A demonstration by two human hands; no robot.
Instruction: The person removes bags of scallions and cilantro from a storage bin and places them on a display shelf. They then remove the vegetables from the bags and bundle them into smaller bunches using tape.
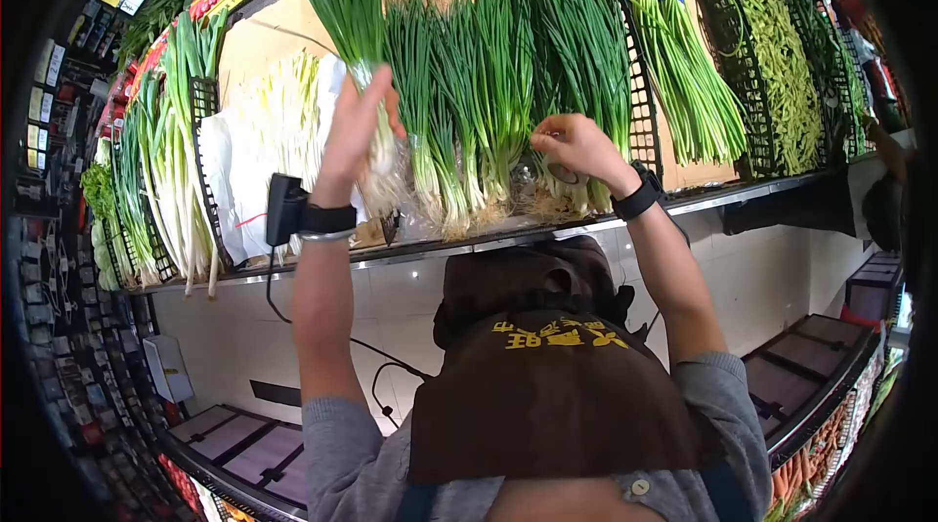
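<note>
My left hand is closed around a bunch of scallions, its green tops pointing away and its white, rooty ends hanging below the palm. To the right, my right hand is held over the display with thumb and fingers pinched together. A small round, ring-like thing shows just under that hand; I cannot make out what it is or whether the fingers hold it. Between and beneath both hands lie several scallion bunches side by side, roots toward me.
Pale stalks lie on white paper at left, beside long leeks. Black crate walls divide the display. Right of them are banded green stems and green pods. A metal edge runs along the front.
</note>
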